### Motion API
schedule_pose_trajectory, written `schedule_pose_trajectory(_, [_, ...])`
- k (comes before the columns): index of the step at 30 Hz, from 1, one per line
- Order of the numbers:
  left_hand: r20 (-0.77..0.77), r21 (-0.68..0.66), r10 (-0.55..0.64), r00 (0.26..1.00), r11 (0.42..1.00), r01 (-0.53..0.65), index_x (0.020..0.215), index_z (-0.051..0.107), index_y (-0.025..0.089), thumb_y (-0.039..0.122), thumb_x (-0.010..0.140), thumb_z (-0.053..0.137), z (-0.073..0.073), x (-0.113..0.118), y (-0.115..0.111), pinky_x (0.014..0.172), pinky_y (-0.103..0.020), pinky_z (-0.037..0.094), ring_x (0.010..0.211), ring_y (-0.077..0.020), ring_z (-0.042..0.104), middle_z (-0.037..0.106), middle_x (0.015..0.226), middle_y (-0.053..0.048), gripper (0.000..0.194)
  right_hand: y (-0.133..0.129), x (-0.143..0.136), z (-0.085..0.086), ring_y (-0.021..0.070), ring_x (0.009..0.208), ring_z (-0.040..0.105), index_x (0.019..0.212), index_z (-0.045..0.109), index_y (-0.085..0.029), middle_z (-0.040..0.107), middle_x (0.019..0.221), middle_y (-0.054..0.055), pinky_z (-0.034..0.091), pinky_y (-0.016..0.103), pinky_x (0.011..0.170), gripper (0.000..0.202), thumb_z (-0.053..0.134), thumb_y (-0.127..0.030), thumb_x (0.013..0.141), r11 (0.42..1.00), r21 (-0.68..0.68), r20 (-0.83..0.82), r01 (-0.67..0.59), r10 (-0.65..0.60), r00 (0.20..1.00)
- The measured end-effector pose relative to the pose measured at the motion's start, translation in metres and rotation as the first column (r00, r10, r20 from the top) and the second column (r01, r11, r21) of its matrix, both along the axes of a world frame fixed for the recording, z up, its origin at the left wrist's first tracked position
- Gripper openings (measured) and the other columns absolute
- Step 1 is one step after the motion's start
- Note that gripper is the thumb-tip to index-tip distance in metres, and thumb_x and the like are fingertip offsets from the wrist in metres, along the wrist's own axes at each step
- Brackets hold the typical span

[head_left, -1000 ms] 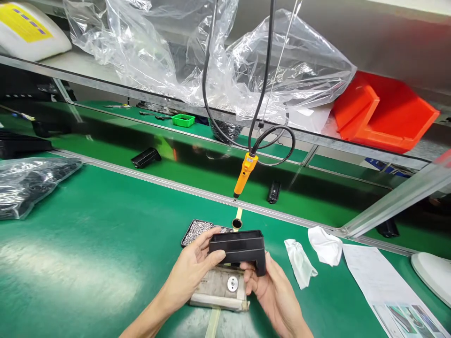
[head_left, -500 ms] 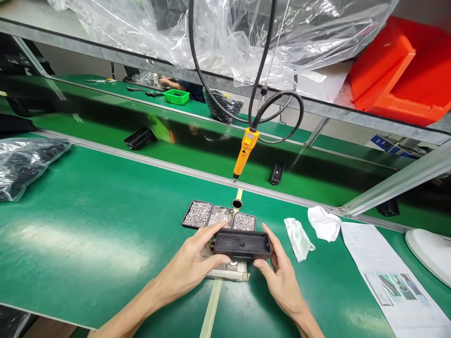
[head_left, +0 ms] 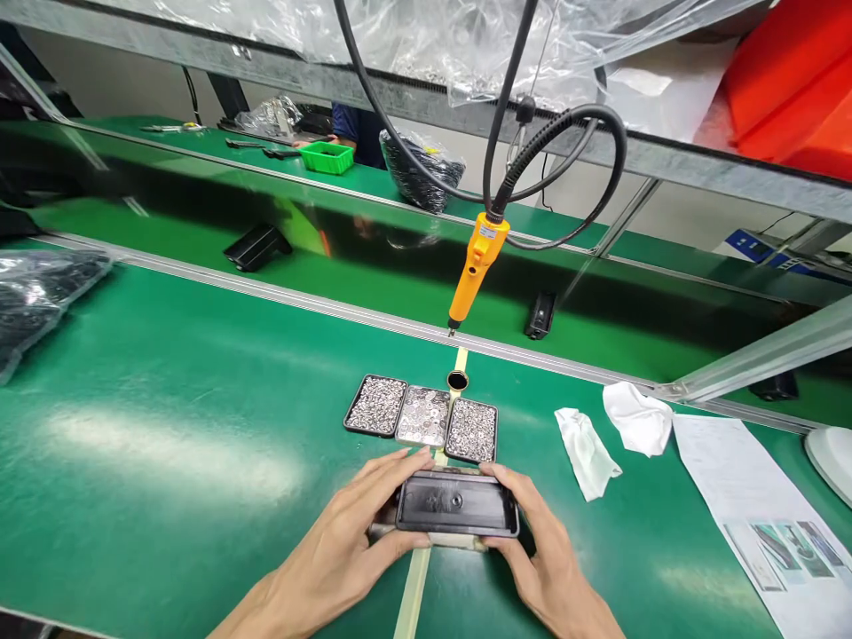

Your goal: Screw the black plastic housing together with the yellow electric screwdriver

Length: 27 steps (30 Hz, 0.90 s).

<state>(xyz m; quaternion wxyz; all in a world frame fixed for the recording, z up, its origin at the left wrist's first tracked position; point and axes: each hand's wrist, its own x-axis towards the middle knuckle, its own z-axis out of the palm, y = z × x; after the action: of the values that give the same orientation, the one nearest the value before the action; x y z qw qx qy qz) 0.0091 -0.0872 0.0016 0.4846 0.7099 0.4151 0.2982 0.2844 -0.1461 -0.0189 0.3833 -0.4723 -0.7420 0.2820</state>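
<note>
Low in the frame's centre, the left hand (head_left: 346, 550) and right hand (head_left: 542, 555) reach in palm-down, fingers curled around opposite ends of the black plastic housing (head_left: 456, 503) lying flat on a grey fixture block (head_left: 382, 525).

Three shallow black trays of small metal screws (head_left: 421, 415) lie mid-frame on the green desk (head_left: 166, 417), behind the flat black rectangular plastic housing (head_left: 456, 503); two crumpled white cloths (head_left: 612, 430) lie right.

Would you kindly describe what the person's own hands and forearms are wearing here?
Both the left hand and the right hand are bare: no gloves, rings or watch show. The forearms are uncovered too, with no sleeve reaching the part in view.
</note>
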Motion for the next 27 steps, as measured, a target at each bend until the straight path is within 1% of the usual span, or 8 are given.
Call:
schedule_pose_trajectory(2, [0.004, -0.006, 0.001, 1.000, 1.000, -0.001, 0.146, 0.051, 0.040, 0.034, 0.086, 0.074, -0.004, -0.002, -0.001, 0.122, -0.061, 0.027, 0.144, -0.0377, 0.037, 0.053, 0.149, -0.004, 0.064, -0.001, 0.000, 0.001, 0.0264, 0.135, 0.046, 0.155, 0.031, -0.025, 0.045, 0.147, 0.011, 0.045, 0.040, 0.113, 0.053, 0.048, -0.020, 0.106, 1.000, -0.001, 0.020, -0.011, 0.012, 1.000])
schedule_pose_trajectory(3, [0.007, -0.011, -0.001, 1.000, 1.000, 0.001, 0.146, 0.050, 0.040, 0.033, 0.086, 0.074, -0.005, -0.003, -0.001, 0.122, -0.061, 0.026, 0.144, -0.0379, 0.037, 0.052, 0.150, -0.004, 0.065, -0.001, 0.001, 0.001, 0.0265, 0.136, 0.045, 0.156, 0.030, -0.026, 0.044, 0.148, 0.011, 0.044, 0.040, 0.114, 0.053, 0.048, -0.020, 0.106, 1.000, -0.011, 0.033, -0.014, 0.014, 0.999])
schedule_pose_trajectory(7, [0.000, 0.054, -0.031, 1.000, 0.998, 0.031, 0.148, 0.047, 0.039, 0.031, 0.085, 0.074, -0.009, -0.004, -0.001, 0.122, -0.060, 0.029, 0.145, -0.0387, 0.037, 0.049, 0.153, -0.004, 0.069, -0.002, 0.004, -0.002, 0.0264, 0.141, 0.039, 0.158, 0.024, -0.025, 0.039, 0.154, 0.011, 0.040, 0.040, 0.117, 0.054, 0.044, -0.026, 0.108, 0.998, -0.064, 0.099, -0.019, 0.026, 0.995])
schedule_pose_trajectory(11, [-0.034, 0.206, -0.046, 0.998, 0.977, 0.052, 0.151, 0.043, 0.037, 0.026, 0.094, 0.061, -0.007, -0.001, 0.001, 0.121, -0.054, 0.032, 0.144, -0.0352, 0.039, 0.048, 0.153, -0.003, 0.061, -0.001, 0.006, -0.009, 0.0289, 0.142, 0.037, 0.159, 0.022, -0.023, 0.035, 0.156, 0.012, 0.039, 0.043, 0.118, 0.058, 0.035, -0.050, 0.110, 0.994, -0.089, 0.075, -0.056, 0.062, 0.995])
schedule_pose_trajectory(13, [-0.054, 0.272, -0.028, 0.998, 0.961, 0.042, 0.151, 0.044, 0.037, 0.024, 0.094, 0.060, -0.006, 0.002, 0.002, 0.121, -0.053, 0.032, 0.144, -0.0348, 0.040, 0.050, 0.152, -0.003, 0.060, 0.000, 0.005, -0.013, 0.0300, 0.142, 0.037, 0.159, 0.023, -0.023, 0.036, 0.156, 0.012, 0.040, 0.044, 0.117, 0.061, 0.032, -0.058, 0.109, 0.995, -0.079, 0.025, -0.064, 0.066, 0.998])
schedule_pose_trajectory(18, [-0.099, 0.317, -0.002, 0.995, 0.948, 0.034, 0.149, 0.047, 0.037, 0.025, 0.092, 0.064, -0.003, 0.003, 0.004, 0.118, -0.053, 0.035, 0.142, -0.0365, 0.043, 0.053, 0.149, -0.004, 0.060, 0.001, 0.002, -0.018, 0.0298, 0.143, 0.034, 0.158, 0.022, -0.024, 0.034, 0.157, 0.011, 0.035, 0.047, 0.119, 0.055, 0.031, -0.051, 0.111, 0.996, -0.074, -0.013, -0.058, 0.057, 0.998])
schedule_pose_trajectory(24, [-0.118, 0.372, -0.027, 0.993, 0.926, 0.069, 0.149, 0.046, 0.037, 0.027, 0.092, 0.066, -0.004, 0.004, 0.007, 0.115, -0.050, 0.040, 0.137, -0.0342, 0.049, 0.055, 0.147, -0.004, 0.061, -0.004, 0.002, -0.011, 0.0278, 0.145, 0.031, 0.157, 0.021, -0.022, 0.032, 0.158, 0.011, 0.034, 0.046, 0.120, 0.049, 0.033, -0.039, 0.112, 0.994, -0.077, 0.007, -0.074, 0.075, 0.997])
schedule_pose_trajectory(27, [-0.123, 0.392, -0.034, 0.992, 0.916, 0.080, 0.150, 0.045, 0.036, 0.026, 0.093, 0.066, -0.007, 0.004, 0.006, 0.115, -0.051, 0.040, 0.138, -0.0334, 0.048, 0.054, 0.148, -0.005, 0.062, -0.003, 0.001, -0.010, 0.0294, 0.146, 0.029, 0.156, 0.024, -0.020, 0.034, 0.157, 0.012, 0.028, 0.050, 0.123, 0.050, 0.033, -0.040, 0.111, 0.998, -0.020, 0.028, -0.061, 0.061, 0.998])
